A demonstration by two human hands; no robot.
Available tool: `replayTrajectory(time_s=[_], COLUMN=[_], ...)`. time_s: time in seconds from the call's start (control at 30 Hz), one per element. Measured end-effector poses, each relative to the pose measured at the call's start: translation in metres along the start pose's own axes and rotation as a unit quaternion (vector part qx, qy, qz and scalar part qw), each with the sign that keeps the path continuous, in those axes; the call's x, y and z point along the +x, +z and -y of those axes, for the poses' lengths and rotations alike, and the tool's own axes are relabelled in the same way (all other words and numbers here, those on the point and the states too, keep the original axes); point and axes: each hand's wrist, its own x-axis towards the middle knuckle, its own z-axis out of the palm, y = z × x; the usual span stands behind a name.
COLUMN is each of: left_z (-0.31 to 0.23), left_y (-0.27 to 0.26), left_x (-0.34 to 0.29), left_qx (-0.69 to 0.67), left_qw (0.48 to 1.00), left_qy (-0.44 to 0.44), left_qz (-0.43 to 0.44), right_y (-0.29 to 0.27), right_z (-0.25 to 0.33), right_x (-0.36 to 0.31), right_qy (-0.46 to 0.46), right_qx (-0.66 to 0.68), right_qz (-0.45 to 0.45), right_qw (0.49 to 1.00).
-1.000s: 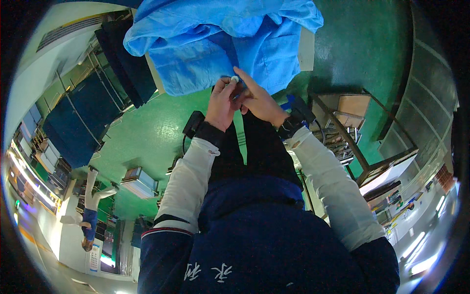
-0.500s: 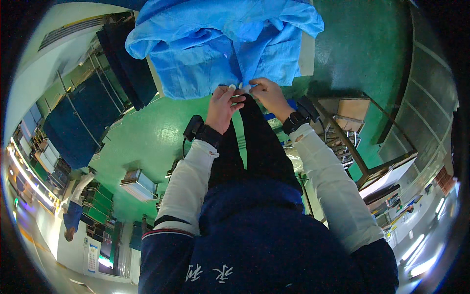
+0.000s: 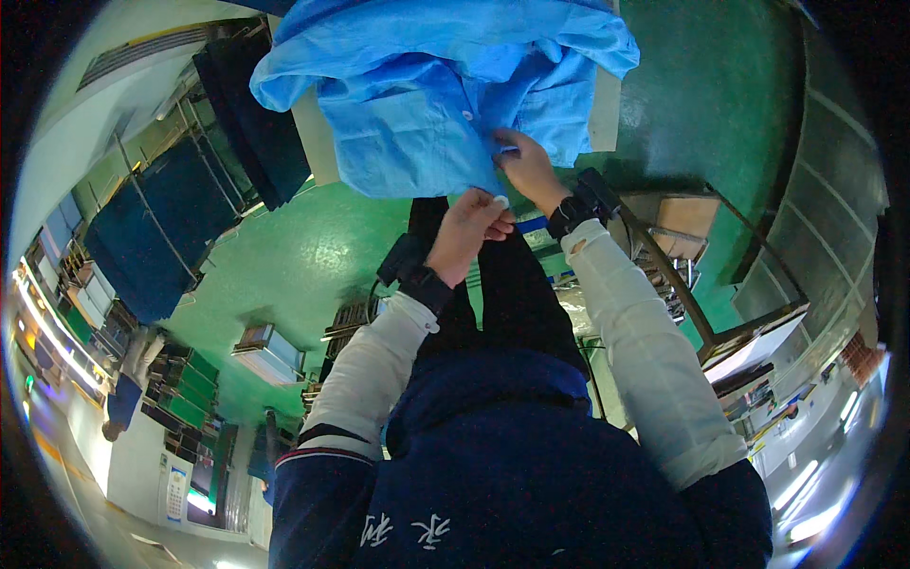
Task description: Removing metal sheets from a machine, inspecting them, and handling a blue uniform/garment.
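1. Left grip looks pinched on a small white roundish bit by the hem; fingertip-only hold, so it might slip
2. Right grip is at the front of the blue garment, can't tell if it's pinching cloth
3. Thin, crinkly fabric draped over a pale worktop, so tugging could drag it off
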Motion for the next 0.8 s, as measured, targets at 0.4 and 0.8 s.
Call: replayTrajectory(time_s=[0.4, 0.8], left_z=[0.039, -0.198], left_y=[-0.098, -0.207], left_x=[0.069, 0.045], left_qx=[0.426, 0.263], left_qw=[0.902, 0.736], left_qy=[0.073, 0.433], left_qz=[-0.002, -0.45], right_y=[-0.059, -0.186], right_z=[0.004, 0.008], right_x=[0.043, 0.139], right_qy=[-0.012, -0.018], right_qx=[0.056, -0.37], right_qz=[-0.12, -0.185], right_qw=[0.991, 0.91])
